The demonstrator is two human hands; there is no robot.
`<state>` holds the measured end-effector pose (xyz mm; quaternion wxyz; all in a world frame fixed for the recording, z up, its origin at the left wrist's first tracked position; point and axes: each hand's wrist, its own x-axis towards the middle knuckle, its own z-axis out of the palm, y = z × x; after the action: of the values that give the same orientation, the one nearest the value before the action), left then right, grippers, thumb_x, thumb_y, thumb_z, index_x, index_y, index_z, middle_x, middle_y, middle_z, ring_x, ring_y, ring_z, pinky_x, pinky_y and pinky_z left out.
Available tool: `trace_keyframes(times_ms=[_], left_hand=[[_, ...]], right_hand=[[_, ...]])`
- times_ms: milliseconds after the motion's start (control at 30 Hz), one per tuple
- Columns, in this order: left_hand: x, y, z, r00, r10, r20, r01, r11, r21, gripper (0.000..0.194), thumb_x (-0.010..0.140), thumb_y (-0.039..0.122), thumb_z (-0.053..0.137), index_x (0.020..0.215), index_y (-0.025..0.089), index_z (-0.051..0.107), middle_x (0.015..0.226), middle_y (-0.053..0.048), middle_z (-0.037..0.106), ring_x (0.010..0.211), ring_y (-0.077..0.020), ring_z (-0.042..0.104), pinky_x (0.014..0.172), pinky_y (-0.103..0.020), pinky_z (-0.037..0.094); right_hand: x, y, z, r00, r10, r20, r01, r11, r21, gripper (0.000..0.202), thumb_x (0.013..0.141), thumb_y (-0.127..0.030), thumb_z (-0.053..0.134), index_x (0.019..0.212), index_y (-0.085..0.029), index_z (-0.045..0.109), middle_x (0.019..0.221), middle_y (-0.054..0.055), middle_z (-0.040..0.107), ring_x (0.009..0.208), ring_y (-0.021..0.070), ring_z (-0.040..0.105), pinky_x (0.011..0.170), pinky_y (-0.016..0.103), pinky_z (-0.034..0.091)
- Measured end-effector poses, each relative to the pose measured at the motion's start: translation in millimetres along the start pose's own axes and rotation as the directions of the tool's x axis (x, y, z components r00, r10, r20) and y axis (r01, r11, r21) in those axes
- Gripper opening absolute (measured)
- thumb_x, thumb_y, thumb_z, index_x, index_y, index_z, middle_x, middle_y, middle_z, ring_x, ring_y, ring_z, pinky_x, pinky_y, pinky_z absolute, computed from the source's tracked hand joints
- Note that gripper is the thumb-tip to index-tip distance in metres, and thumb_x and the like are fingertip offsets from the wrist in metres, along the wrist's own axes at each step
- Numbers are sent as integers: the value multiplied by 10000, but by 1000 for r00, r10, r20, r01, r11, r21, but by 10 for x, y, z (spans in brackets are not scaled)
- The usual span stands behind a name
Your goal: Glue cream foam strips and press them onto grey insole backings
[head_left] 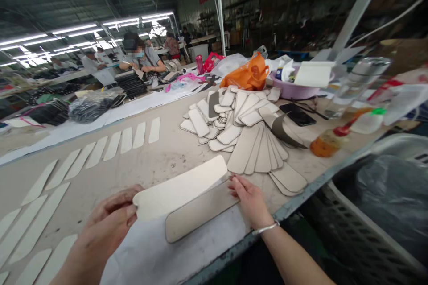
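Note:
My left hand (pixel 112 218) pinches the left end of a cream strip (pixel 182 187) with rounded corners, held at a slant over white paper (pixel 147 254). Just in front of that strip lies a grey-beige panel (pixel 200 216) with a dark edge. The fingers of my right hand (pixel 247 196) are pressed together on its right end. Past my right hand, a fan of beige panels (pixel 257 149) spreads on the table, beside a loose pile of similar pieces (pixel 220 117). Several cream strips (pixel 96 152) lie in rows at the left.
An orange bag (pixel 247 74), a purple basin (pixel 290 88), a black phone (pixel 297 114) and an amber bottle (pixel 323 143) stand or lie at the back right. A plastic crate (pixel 364 227) is beside the table edge at right. A person (pixel 143 57) works across the table.

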<state>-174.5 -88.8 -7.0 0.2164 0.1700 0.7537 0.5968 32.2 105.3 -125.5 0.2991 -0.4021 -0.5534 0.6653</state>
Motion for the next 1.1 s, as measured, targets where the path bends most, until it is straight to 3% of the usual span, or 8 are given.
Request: trace_keyframes(times_ms=[67,133,267,400,500,633,900,1100], left_hand=[[-110,-69,18,997,-61,39,64,994,-84,152,393,212,692,536,215,642,763,-29,616,654,-179,541,506,-261,440],[-193,-154,35,992,-107,69,116,984,-136,144,410,180,707,537,211,647,736,-25,609,637,-168,536,503,-253,432],[-310,-381,24,969,-126,213,159,977,-145,84,571,232,678,652,214,664,635,-18,553,584,-147,487,519,-261,411],[-372,-612,31,937,-112,332,129,991,-32,157,677,334,611,608,193,598,545,9,449,525,-129,414,522,-258,373],[-374,-728,75,952,-124,279,50,965,258,264,705,424,591,584,192,559,539,20,431,528,-133,398,503,-242,331],[-300,-830,115,983,-62,174,-43,839,542,342,689,520,567,601,190,571,604,7,520,600,-165,468,546,-249,352],[-106,-1085,35,968,-28,251,-155,719,678,355,767,488,489,615,177,564,588,17,532,595,-150,493,571,-248,341],[-160,-1042,54,971,-26,236,-160,664,730,279,763,396,515,627,167,595,607,10,575,595,-136,513,572,-243,342]], right_hand=[[-2,-2,-28,994,107,18,-109,980,165,450,747,-512,542,987,-147,648,917,96,670,770,177,633,660,300,540],[-15,2,-72,991,133,12,-132,969,209,415,700,-485,604,923,-141,671,790,67,671,705,161,621,621,277,521],[-59,16,-184,999,27,-36,-30,998,-64,364,704,-472,588,874,-166,688,678,32,660,622,160,584,607,296,484],[-89,-9,-258,998,-62,-27,47,922,-385,314,751,-433,528,881,-196,689,788,41,695,738,195,615,711,325,462],[-80,-13,-270,996,-91,-3,75,834,-547,285,761,-377,516,906,-188,673,806,44,698,771,192,620,728,310,441],[-45,29,-252,996,-91,7,71,722,-688,240,762,-320,526,941,-195,624,678,8,673,699,170,610,671,282,407],[-6,-20,-190,999,-33,23,38,588,-808,215,780,-305,491,921,-187,601,681,14,675,720,185,608,657,284,384],[24,25,-174,999,-21,34,40,497,-867,274,773,-342,468,971,-194,586,758,18,691,763,205,618,694,306,398]])
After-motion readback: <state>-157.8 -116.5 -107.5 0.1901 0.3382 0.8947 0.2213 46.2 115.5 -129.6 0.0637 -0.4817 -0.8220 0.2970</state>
